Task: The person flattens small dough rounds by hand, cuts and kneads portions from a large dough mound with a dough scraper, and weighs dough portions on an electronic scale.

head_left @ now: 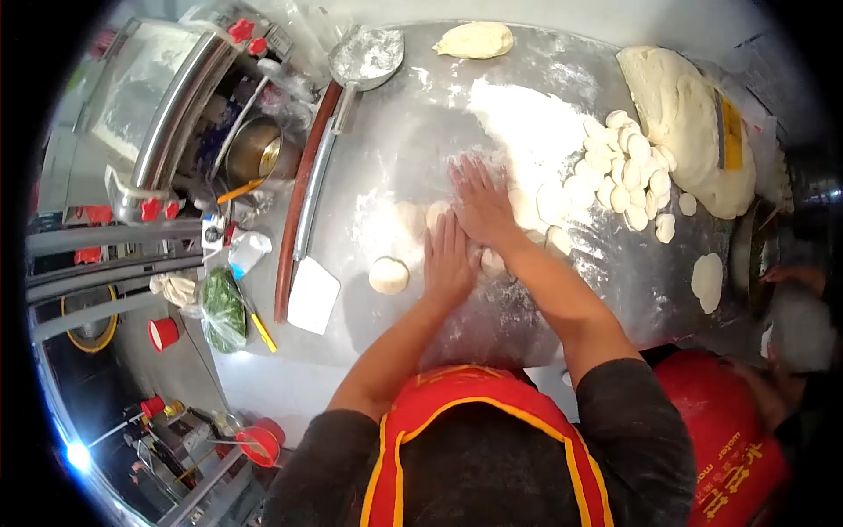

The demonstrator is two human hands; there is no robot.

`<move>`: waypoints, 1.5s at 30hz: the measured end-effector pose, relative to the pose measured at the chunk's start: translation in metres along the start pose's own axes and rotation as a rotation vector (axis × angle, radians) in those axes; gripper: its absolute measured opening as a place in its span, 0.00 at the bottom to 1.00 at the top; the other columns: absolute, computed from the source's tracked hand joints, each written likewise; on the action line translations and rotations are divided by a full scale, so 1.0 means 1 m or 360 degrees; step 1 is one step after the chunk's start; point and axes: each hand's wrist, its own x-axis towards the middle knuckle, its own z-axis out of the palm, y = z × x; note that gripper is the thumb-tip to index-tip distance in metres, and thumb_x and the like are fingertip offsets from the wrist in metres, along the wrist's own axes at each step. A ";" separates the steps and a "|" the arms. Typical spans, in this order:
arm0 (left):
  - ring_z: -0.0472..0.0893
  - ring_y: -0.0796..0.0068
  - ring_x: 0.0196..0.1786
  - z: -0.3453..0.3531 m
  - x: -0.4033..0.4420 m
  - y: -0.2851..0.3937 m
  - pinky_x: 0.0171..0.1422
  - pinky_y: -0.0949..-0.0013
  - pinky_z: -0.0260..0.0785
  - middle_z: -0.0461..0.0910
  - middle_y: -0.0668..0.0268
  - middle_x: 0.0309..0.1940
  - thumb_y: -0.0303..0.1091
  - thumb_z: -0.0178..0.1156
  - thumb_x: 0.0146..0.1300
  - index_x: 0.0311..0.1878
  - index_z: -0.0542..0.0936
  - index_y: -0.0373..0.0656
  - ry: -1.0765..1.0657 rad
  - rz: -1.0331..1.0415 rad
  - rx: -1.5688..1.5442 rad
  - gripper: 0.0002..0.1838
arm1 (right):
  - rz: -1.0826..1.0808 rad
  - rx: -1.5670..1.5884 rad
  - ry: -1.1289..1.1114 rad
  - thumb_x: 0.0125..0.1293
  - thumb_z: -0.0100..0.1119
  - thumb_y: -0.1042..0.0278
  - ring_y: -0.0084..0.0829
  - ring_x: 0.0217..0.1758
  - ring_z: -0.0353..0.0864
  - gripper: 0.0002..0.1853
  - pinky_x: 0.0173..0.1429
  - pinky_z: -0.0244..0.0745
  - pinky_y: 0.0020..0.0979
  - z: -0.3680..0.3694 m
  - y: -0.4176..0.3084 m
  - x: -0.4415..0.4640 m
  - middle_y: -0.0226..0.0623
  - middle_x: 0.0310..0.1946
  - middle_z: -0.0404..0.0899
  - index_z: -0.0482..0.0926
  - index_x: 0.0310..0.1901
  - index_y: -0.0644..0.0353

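Beside the flour patch [518, 110], the left hand [450, 259] and right hand [482, 206] lay open, palms down, gripping nothing, seemingly to press dough [436, 211] flat against the table [413, 114]. Right of the patch, dough discs [634, 167] sat heaped, probably floured against sticking.

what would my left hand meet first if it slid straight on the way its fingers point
Likely the dough round at the fingertips of the left hand; they may already touch it.
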 end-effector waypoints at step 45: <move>0.74 0.49 0.52 -0.067 -0.031 -0.081 0.57 0.54 0.66 0.77 0.50 0.45 0.33 0.62 0.55 0.47 0.77 0.37 0.0372 -0.0129 -0.0180 0.17 | 0.0825 0.0862 0.0414 0.56 0.65 0.61 0.45 0.58 0.74 0.31 0.62 0.67 0.38 -0.054 0.110 -0.137 0.50 0.55 0.75 0.69 0.61 0.63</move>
